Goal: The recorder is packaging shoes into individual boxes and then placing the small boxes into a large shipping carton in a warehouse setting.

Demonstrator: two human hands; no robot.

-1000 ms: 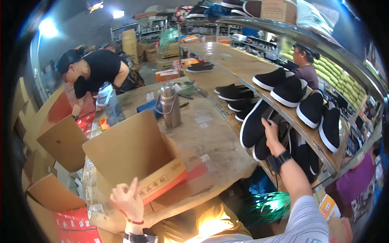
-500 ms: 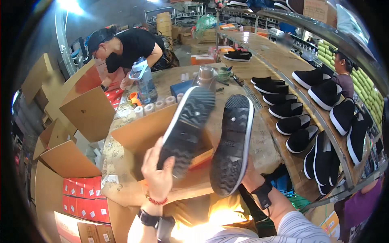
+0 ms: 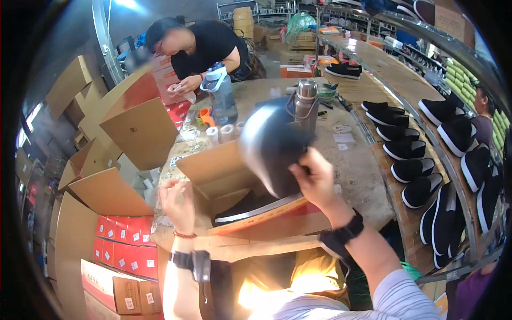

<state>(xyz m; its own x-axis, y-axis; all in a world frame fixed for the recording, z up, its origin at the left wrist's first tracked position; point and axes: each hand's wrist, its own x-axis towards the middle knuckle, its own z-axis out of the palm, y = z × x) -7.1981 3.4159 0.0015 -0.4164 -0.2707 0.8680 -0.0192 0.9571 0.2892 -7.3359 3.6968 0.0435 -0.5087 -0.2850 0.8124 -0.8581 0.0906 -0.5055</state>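
The right hand [image 3: 314, 178] grips a blurred black shoe [image 3: 272, 144], fingers wrapped around it, above the open box [image 3: 234, 181] at the tabletop's near edge. The left hand [image 3: 178, 202] hovers empty, fingers loosely curled, beside the box; steadying it would likely help.

The left hand [image 3: 177, 201] is bare, with a thin reddish bead bracelet at the wrist and, just below it, a black strap carrying a small dark boxy device. The right hand [image 3: 316, 178] is bare too, its wrist wrapped in a broad black band with a dark flap hanging from it. A light, finely striped short sleeve covers the right upper arm.
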